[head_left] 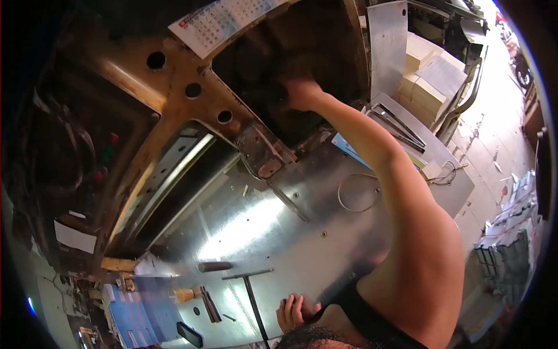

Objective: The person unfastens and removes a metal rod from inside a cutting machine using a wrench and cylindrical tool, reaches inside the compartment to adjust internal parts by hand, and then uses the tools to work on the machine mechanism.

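Note:
My right arm stretches up and forward, and my right hand is inside the dark opening of a large brown metal machine frame. Shadow and blur hide its fingers and anything they may touch. At the lower edge, my left hand rests on the shiny metal table, its fingers extended and slightly apart, with nothing visible in them. Left of that hand lies a T-shaped metal tool. A short dark cylindrical bar is near the tool's crosspiece.
A printed calendar sheet is at the top of the frame. Stacked paper blocks stand at the right, and bundled sheets lie lower. A thin wire loop is beside my arm. A black rectangular object lies lower left.

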### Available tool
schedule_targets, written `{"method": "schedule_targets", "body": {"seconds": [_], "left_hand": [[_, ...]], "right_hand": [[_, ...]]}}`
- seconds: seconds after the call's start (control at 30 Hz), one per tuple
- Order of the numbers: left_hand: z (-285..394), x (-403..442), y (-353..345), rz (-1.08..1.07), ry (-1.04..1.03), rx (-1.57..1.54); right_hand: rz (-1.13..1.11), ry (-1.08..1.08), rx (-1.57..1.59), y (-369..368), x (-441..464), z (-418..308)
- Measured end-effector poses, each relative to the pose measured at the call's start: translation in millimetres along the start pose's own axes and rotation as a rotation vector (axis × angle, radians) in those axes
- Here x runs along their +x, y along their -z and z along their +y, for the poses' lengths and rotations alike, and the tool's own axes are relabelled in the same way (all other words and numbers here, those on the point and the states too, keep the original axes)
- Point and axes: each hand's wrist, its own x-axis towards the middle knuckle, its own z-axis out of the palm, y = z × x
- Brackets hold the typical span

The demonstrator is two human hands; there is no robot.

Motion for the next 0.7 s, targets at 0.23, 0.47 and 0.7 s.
{"method": "schedule_targets", "body": {"seconds": [0.23,0.47,0.7], "left_hand": [[18,15,20,-0.065,0.047,-0.039],[31,21,35,-0.136,0.157,-0.049],[38,23,40,-0.059,0.163,-0.063]], "right_hand": [[0.246,0.055,0.168,39,-82,2],[0.064,0.060,0.505,49,-181,-64],[-0.384,0.069,0.543,20,-243,-112]]}}
